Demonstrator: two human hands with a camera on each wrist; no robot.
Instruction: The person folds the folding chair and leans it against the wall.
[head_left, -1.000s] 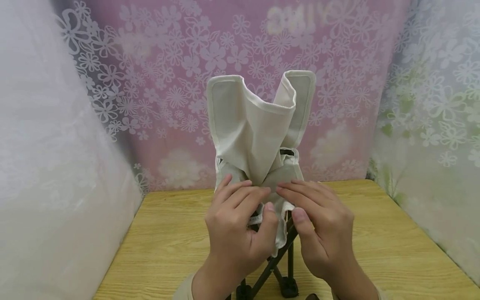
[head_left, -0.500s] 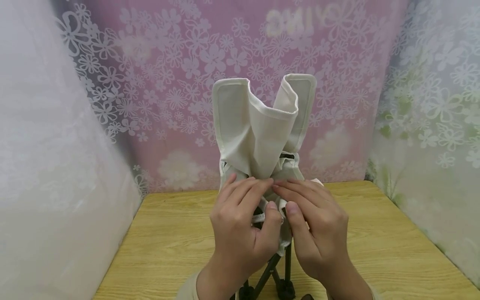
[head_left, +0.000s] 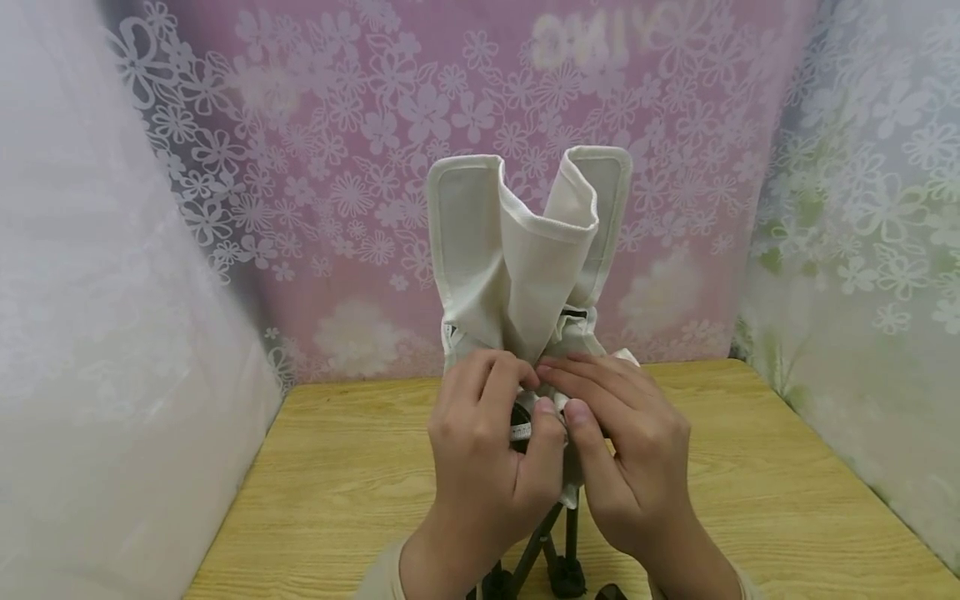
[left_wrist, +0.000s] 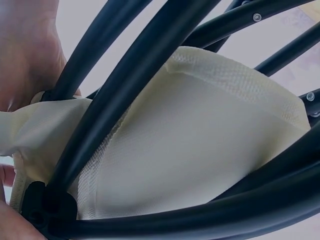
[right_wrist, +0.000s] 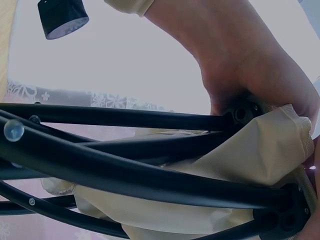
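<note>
A small folding chair with beige fabric and black tube legs stands partly folded in the middle of the head view, its fabric back bunched into upright flaps. My left hand grips its near left side, fingers curled over the top and thumb toward the middle. On the near right side my right hand holds the chair with bent fingers and thumb. The fingertips of both hands almost meet over the seat fabric. In the left wrist view the seat cloth hangs between tubes; black corner joints sit by my right hand.
The chair stands on a wood-grain table. Behind it hangs a pink flowered curtain, with pale sheets at the left and right. A dark piece shows at the bottom edge.
My hands have drawn closer together, squeezing the chair's near end narrower. The left fingers have curled further in. The chair's left flap has shifted slightly right.
</note>
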